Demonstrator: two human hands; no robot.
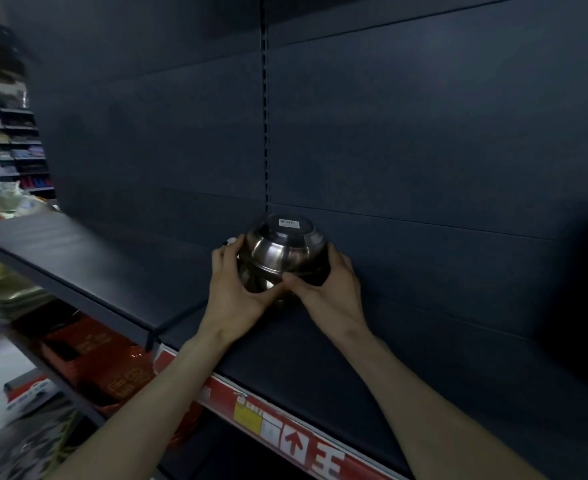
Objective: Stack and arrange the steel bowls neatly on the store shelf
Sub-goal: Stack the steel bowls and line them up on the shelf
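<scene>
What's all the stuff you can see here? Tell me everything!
bowls: one upside-down stack, number unclear, silver, towards the back of the shelf
label: one, white, on the top bowl's base
shelf: one, dark grey, under the bowls
price strip: one, red, along the shelf's front edge
tag: one, yellow, on the price strip
plates: one stack, green, lower left
boxes: several, red, below the shelf
left hand: grips the bowls' left side
right hand: grips the bowls' right side
</scene>
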